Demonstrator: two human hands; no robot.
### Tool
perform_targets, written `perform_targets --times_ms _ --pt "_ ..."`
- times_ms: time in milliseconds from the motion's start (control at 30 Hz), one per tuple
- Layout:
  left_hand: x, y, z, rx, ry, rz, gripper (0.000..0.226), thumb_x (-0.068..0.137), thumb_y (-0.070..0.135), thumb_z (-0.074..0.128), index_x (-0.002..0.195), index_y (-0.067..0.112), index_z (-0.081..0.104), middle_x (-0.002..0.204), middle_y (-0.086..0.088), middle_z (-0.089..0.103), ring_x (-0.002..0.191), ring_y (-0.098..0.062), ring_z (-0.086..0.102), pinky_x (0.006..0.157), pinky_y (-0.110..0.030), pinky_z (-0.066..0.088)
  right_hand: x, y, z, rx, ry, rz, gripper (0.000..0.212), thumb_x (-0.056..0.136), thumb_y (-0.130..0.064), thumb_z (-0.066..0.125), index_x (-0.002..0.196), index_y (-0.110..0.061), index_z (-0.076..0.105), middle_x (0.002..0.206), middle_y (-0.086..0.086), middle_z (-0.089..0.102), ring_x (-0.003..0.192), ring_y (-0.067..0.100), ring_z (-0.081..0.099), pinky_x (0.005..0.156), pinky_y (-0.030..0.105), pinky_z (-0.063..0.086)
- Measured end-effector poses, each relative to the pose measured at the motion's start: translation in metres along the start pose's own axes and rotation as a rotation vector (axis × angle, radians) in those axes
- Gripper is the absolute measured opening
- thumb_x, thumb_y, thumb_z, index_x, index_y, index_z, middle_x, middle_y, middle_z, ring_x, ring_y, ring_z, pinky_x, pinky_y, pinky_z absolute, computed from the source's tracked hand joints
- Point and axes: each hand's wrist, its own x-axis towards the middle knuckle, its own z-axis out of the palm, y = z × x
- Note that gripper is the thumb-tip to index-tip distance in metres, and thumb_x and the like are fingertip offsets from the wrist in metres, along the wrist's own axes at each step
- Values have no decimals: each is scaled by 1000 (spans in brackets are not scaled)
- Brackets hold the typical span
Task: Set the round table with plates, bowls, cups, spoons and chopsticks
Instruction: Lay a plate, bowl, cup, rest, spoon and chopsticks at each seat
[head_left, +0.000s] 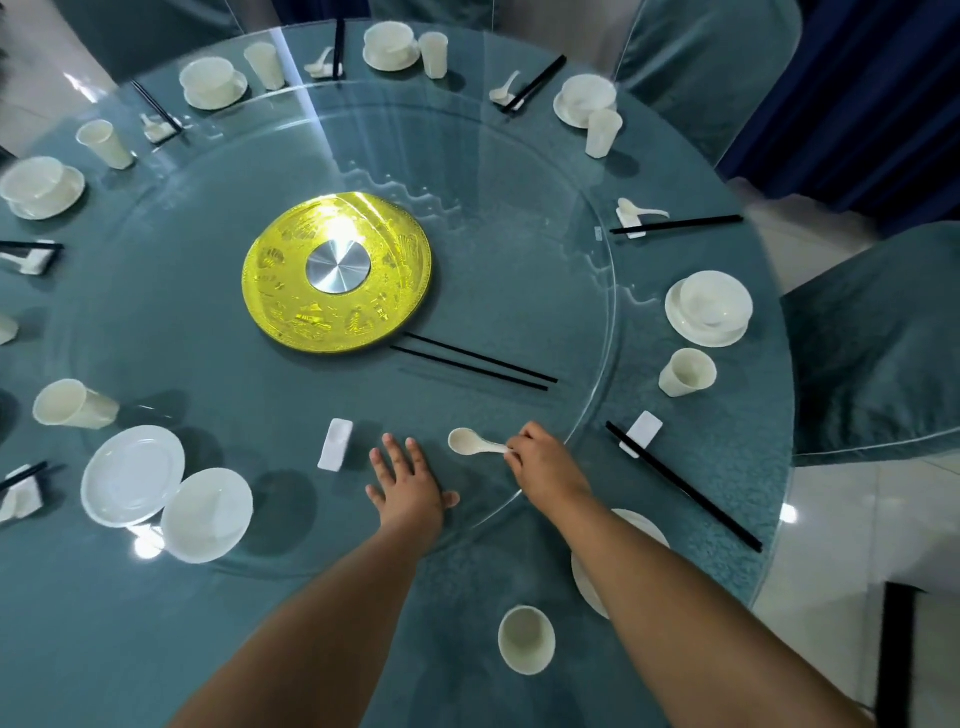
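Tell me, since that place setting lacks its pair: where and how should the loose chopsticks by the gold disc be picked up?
Probably by the near ends of the loose chopsticks, the ones pointing lower right, away from the gold disc. They lie flat and side by side on the glass turntable, so a pinch across both from above should lift them together. The right hand is nearest, but it holds the spoon.

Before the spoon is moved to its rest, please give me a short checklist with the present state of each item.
1. Right hand pinches the spoon by its handle: ok.
2. Left hand lies flat on the glass turntable, holding nothing: ok.
3. Rest to the right has chopsticks but no spoon: ok as target.
4. Loose rest on the turntable not yet placed: not ok.
5. Loose chopstick pair on the turntable: not ok.
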Motion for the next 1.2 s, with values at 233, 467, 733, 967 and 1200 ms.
perform_targets --times_ms 233,467,733,967,1200 --pt "2 33 6 -51 27 -25 102 95 44 58 153 14 -21 155 -11 -38 144 -35 -32 118 -60 2 -8 30 -19 77 117 33 23 99 -25 51 99 -8 65 97 0 48 75 18 55 72 35 50" --pt "10 69 13 -95 50 -72 106 92 48 60 154 14 -19 154 -10 -39 144 -36 -30 118 -61 4 -26 116 -62 -9 246 219 20 97 -19 54 96 -3 66 105 11 55 88 29 58 76 35 45" --pt "21 110 17 -130 79 -138 108 90 52 61 153 14 -18 156 -11 -36 145 -36 -27 116 -62 6 -53 185 -89 -90 269 382 17 96 -19 54 92 -5 63 100 10 53 75 29 55 63 29 34" --pt "27 124 18 -137 80 -168 109 90 54 60 153 15 -20 155 -10 -37 146 -36 -27 117 -61 6 -53 188 -85 -43 214 377 18 96 -19 54 92 -4 63 101 11 52 80 31 57 73 40 49" --pt "29 115 22 -130 97 -155 108 90 53 60 153 15 -19 156 -10 -36 145 -35 -27 116 -61 4 -53 180 -83 -50 199 393 18 95 -21 55 98 -4 62 106 11 52 85 30 58 75 38 49"
